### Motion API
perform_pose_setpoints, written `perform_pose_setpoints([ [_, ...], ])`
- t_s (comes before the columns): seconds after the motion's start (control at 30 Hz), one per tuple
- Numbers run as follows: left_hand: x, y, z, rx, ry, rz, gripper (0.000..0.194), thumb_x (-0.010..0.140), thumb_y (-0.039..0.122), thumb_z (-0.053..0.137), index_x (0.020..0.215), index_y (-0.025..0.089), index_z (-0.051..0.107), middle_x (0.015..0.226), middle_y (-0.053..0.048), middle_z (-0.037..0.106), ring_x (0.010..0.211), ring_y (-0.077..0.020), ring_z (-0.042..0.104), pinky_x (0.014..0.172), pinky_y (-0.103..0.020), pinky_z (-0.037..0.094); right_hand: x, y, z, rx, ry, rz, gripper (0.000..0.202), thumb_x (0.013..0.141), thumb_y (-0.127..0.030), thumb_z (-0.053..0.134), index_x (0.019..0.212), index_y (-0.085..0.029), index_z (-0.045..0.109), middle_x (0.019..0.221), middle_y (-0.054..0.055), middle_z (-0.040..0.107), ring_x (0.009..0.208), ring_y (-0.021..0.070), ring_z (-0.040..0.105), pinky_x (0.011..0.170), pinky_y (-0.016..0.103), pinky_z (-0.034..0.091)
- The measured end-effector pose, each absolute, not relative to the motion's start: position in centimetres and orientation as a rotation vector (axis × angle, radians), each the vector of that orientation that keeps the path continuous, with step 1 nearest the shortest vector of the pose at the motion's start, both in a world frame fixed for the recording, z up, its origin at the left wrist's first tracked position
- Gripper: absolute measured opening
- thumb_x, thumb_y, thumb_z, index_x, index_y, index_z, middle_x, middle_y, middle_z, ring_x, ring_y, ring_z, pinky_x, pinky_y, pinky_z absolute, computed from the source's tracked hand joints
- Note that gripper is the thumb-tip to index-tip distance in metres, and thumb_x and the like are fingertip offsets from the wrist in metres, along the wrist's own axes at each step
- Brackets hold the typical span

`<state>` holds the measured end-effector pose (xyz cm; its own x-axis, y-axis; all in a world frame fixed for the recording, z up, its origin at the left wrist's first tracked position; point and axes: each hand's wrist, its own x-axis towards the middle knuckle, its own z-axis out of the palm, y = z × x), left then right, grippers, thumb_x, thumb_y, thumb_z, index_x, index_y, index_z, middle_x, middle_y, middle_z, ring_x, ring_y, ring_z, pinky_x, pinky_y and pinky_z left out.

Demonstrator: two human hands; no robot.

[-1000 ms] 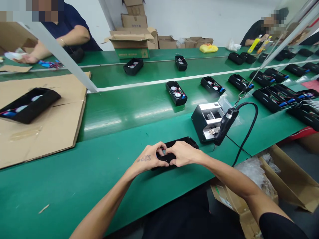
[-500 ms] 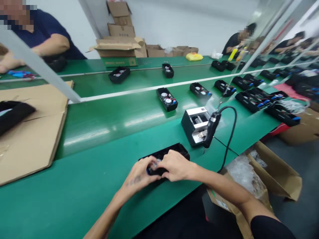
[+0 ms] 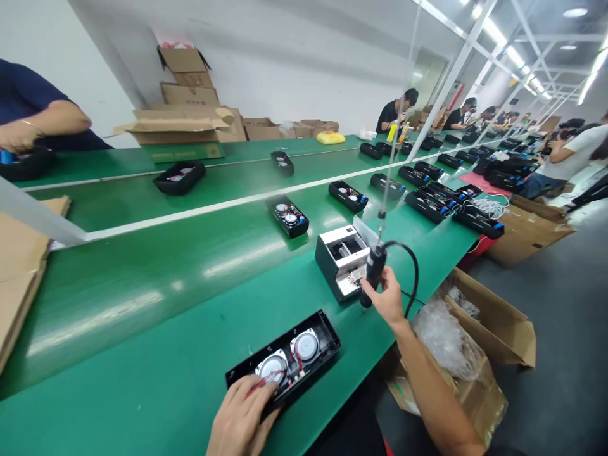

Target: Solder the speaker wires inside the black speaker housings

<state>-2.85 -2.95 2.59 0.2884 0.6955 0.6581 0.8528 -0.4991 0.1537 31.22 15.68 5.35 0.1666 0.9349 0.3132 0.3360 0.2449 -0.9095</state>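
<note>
In front of me an open black speaker box point(image 3: 327, 345) lies at a slant on the green bench. Two round speakers point(image 3: 305, 346) with red and black wires show inside it. My left hand point(image 3: 244, 411) grips the box's near left end, its fingers over the wall and partly hiding that corner. Thumb and fingers of my right hand point(image 3: 387, 296) close around a black electric screwdriver point(image 3: 375, 269), which hangs upright from above with a curved cable. Just left of the screwdriver stands a black and silver screw feeder point(image 3: 332, 253).
Several open speaker boxes point(image 3: 289, 216) line the green conveyor point(image 3: 213, 234), with more grouped at the right point(image 3: 430, 204). Cardboard point(image 3: 23, 266) lies at left. Cartons with clear plastic bags point(image 3: 446, 335) stand below the bench's right edge. Co-workers sit across and farther along the line.
My right hand has left the speaker box and moved right to the electric screwdriver. My left hand has shifted to the box's near end, uncovering the speakers. The view has turned right.
</note>
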Motion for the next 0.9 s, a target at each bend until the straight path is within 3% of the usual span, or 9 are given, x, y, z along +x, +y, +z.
perform_pose_setpoints([
  [0.1, -3.0, -2.9, 1.6, -2.298, -1.472, -1.024, 0.019, 0.107, 0.036, 0.058, 0.106, 0.025, 0.072, 0.090, -0.003, 0.078, 0.081, -0.0187, 0.075, 0.076, -0.028, 0.060, 30.6, 14.8, 4.4, -1.147, -1.250, 0.803, 0.039, 0.090, -0.043, 0.074, 0.118, -0.021, 0.058, 0.065, -0.008, 0.063, 0.052, 0.0162, 0.061, 0.061, 0.033, 0.056],
  [0.17, -2.8, -2.8, 1.2, -2.281, -1.503, -1.029, 0.020, 0.107, 0.039, 0.058, 0.105, 0.025, 0.072, 0.091, -0.003, 0.077, 0.080, -0.0186, 0.075, 0.075, -0.028, 0.060, 30.4, 15.1, 4.8, -1.115, -1.210, 0.814, 0.038, 0.092, -0.044, 0.071, 0.119, -0.022, 0.056, 0.058, -0.012, 0.056, 0.044, 0.0141, 0.054, 0.053, 0.030, 0.050],
  [0.4, -1.9, -2.2, 0.5, -2.287, -1.610, -1.000, 0.026, 0.108, 0.047, 0.058, 0.110, 0.025, 0.072, 0.097, -0.005, 0.077, 0.085, -0.0193, 0.073, 0.077, -0.028, 0.059, 29.5, 18.9, 9.6, -0.936, -1.123, 0.594, 0.031, 0.094, -0.041, 0.071, 0.113, -0.024, 0.054, 0.056, -0.012, 0.058, 0.044, 0.0129, 0.055, 0.058, 0.031, 0.053],
  [0.63, -1.9, -2.0, -0.1, -2.301, -1.633, -0.969, 0.028, 0.108, 0.048, 0.057, 0.114, 0.024, 0.071, 0.098, -0.006, 0.077, 0.086, -0.0208, 0.073, 0.076, -0.029, 0.058, 28.7, 19.1, 9.8, -1.111, -1.308, 0.747, 0.025, 0.082, -0.036, 0.082, 0.090, -0.023, 0.062, 0.056, -0.007, 0.060, 0.048, 0.0140, 0.055, 0.054, 0.032, 0.053],
  [0.73, -1.9, -2.1, -0.3, -2.303, -1.642, -0.959, 0.030, 0.109, 0.048, 0.056, 0.116, 0.023, 0.070, 0.097, -0.006, 0.076, 0.086, -0.0213, 0.072, 0.076, -0.030, 0.058, 28.3, 16.2, 9.4, -1.118, -1.368, 1.019, 0.030, 0.082, -0.034, 0.085, 0.102, -0.022, 0.065, 0.059, -0.008, 0.059, 0.045, 0.0122, 0.052, 0.046, 0.028, 0.047],
  [0.9, -1.1, -2.3, 0.7, -2.336, -1.675, -0.996, 0.023, 0.107, 0.040, 0.061, 0.120, 0.023, 0.067, 0.090, -0.004, 0.075, 0.087, -0.0228, 0.071, 0.076, -0.031, 0.058, 24.7, 9.1, 9.2, -0.650, -1.229, 1.274, 0.043, 0.097, -0.029, 0.075, 0.134, -0.030, 0.054, 0.066, -0.012, 0.057, 0.041, 0.0093, 0.049, 0.042, 0.024, 0.044],
])
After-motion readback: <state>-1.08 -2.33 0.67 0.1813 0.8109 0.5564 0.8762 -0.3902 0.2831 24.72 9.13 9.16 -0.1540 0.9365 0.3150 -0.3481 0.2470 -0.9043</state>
